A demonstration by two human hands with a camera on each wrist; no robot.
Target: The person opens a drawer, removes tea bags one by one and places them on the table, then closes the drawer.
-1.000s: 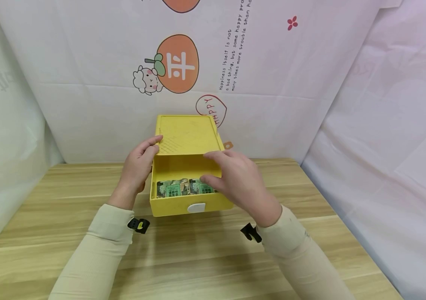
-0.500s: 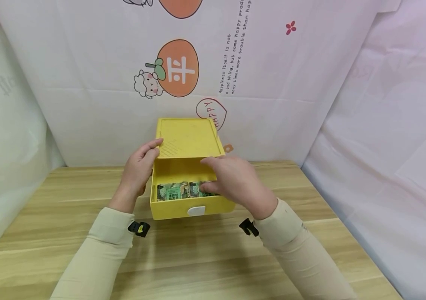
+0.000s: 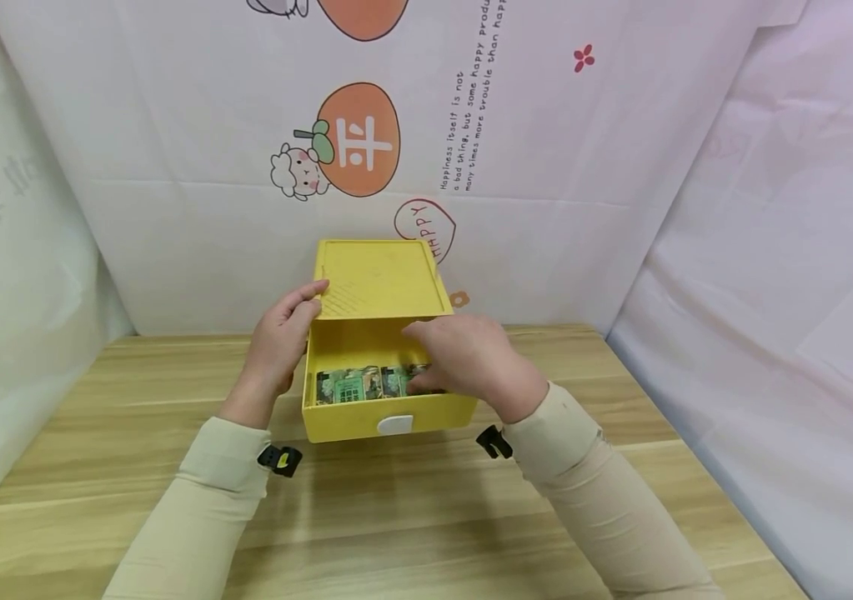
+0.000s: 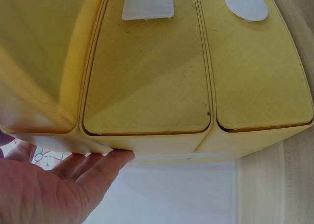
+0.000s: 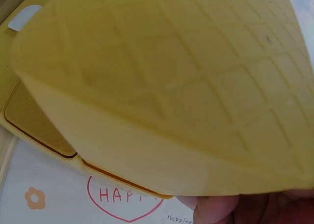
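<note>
A yellow drawer cabinet [image 3: 384,275] stands near the back of the table; the left wrist view shows lower closed drawers [image 4: 147,71]. Its top drawer [image 3: 351,425] is pulled out, with a white tab on the front. Green illustrated packs [image 3: 349,387] lie in it in a row. My left hand [image 3: 276,346] rests against the cabinet's upper left edge, and straight fingers [image 4: 105,172] touch its side. My right hand [image 3: 471,354] reaches over the drawer's right wall, thumb and forefinger spread, thumb in front of the right pack. Some right fingers [image 5: 216,208] show beyond the drawer's side.
A wood-grain table [image 3: 388,525] lies underneath. Behind the cabinet hangs a white printed cloth [image 3: 531,250], with more cloth at the left and right sides. Black straps [image 3: 279,458] are on both wrists.
My right hand has moved left and lower into the drawer, its thumb now covering more of the right pack. My left hand stays at the cabinet's edge. The whole view has shifted slightly.
</note>
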